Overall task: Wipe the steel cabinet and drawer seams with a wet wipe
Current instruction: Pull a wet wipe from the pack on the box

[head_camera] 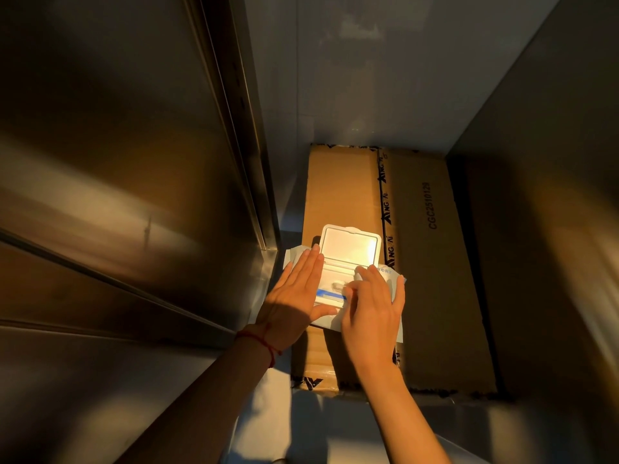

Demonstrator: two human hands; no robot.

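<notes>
Two hands: left (pixel 294 296) flat on open wipe pack (pixel 345 262), right (pixel 371 306) pinching a wipe (pixel 338 285).

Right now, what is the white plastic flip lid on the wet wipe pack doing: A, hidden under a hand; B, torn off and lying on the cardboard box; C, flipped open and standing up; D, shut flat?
C: the white plastic flip lid stands open above the wet wipe pack, hinged at its far edge, while the left hand lies flat on the pack and the right hand reaches at the opening.
</notes>
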